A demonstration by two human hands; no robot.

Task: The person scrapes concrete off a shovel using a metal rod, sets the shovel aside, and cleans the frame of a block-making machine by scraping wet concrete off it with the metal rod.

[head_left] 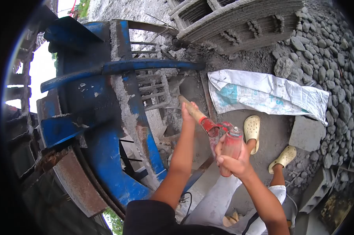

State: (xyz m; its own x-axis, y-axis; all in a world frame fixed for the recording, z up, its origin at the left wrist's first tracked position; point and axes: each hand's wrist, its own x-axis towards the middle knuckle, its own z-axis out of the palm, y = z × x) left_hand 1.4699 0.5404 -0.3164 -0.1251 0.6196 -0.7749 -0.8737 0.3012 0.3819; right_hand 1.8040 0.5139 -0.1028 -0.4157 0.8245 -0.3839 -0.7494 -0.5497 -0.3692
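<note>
One shovel (196, 114), left grip (188, 111) and right grip (235, 156) closed around it, between blue metalwork (102, 156) and white sack (263, 94).

Dusty grey ground (268, 137): white sack (263, 93) (creased, blue-printed), rounded stones (343, 105), flat grey slab (305, 134).

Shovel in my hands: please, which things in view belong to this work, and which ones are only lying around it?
Probably in the job:
- shovel, held, its far end by the blue frame
- blue frame, judging by that closeness

Probably just lying about:
- white sack
- hollow blocks
- loose stones
- gray slab
</note>
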